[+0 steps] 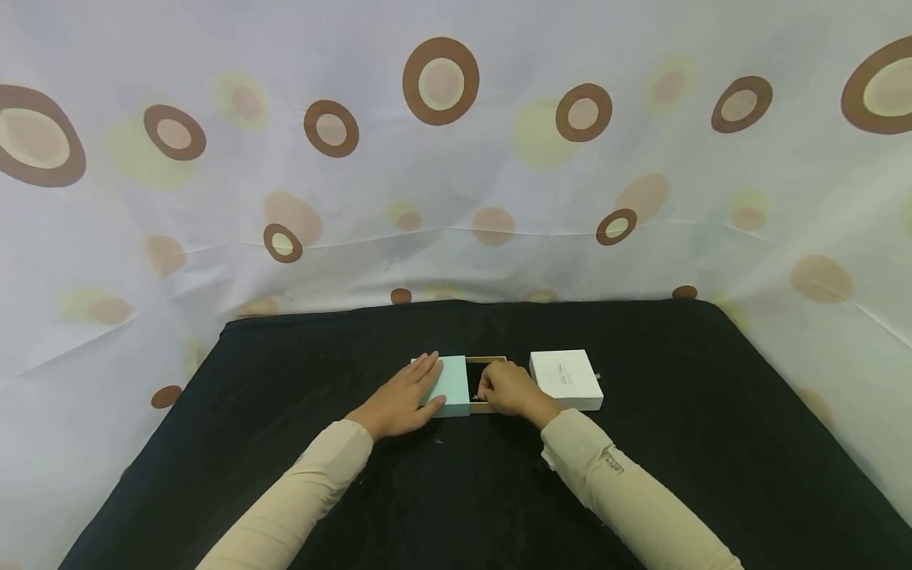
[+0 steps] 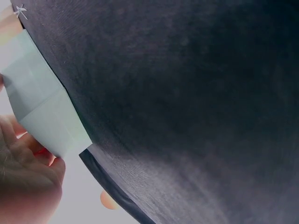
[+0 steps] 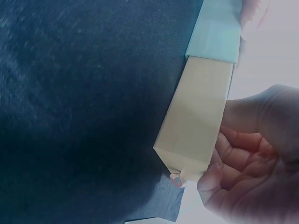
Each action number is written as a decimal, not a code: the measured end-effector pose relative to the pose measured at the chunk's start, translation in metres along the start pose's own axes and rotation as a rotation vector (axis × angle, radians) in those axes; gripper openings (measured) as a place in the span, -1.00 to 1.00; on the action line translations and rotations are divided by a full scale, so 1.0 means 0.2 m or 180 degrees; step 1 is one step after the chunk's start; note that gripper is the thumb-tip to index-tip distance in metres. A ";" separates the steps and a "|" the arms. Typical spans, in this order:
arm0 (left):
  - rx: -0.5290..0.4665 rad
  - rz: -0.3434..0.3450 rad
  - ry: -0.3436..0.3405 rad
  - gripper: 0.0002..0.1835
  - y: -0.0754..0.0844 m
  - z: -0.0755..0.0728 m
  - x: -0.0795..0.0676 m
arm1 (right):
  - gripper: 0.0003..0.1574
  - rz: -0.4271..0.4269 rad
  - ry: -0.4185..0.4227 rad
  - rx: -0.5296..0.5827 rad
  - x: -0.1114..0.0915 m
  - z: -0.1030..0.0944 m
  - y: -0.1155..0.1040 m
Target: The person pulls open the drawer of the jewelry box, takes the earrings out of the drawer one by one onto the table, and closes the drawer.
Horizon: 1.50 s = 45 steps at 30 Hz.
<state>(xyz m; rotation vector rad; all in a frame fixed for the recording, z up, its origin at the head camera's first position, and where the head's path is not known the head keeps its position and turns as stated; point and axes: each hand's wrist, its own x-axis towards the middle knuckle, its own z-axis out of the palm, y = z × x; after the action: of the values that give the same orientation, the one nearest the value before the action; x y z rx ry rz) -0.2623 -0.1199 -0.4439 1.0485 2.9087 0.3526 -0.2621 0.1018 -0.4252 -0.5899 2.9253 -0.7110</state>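
Note:
A light blue box sleeve (image 1: 454, 384) lies on the black cloth, its tan-walled drawer (image 3: 194, 112) slid partly out to the right. The inside of the drawer looks black. My left hand (image 1: 402, 398) rests on the sleeve with fingers straight and spread, the thumb by its near edge. My right hand (image 1: 509, 386) reaches over the drawer with curled fingers. Its fingertips go down behind the drawer's wall and are hidden, with a tiny pale speck beside them too small to name. A small ribbon pull (image 3: 177, 178) sticks out at the drawer's end.
A white lidded box (image 1: 566, 380) with grey lettering and a small tab on its right side stands just right of the drawer. Black cloth (image 1: 442, 507) covers the table. Behind it hangs a pale curtain (image 1: 442, 182) with brown and yellow circles.

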 end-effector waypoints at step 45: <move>0.0017 0.0042 0.0030 -0.30 0.02 -0.01 0.00 | -0.78 0.0034 0.0074 0.0227 -0.02 0.00 0.03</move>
<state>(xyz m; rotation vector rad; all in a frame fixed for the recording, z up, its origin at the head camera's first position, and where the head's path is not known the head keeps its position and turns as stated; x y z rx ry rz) -0.2599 -0.1180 -0.4414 1.0701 2.9138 0.3512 -0.2599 0.1077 -0.4286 -0.5628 2.9076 -0.8223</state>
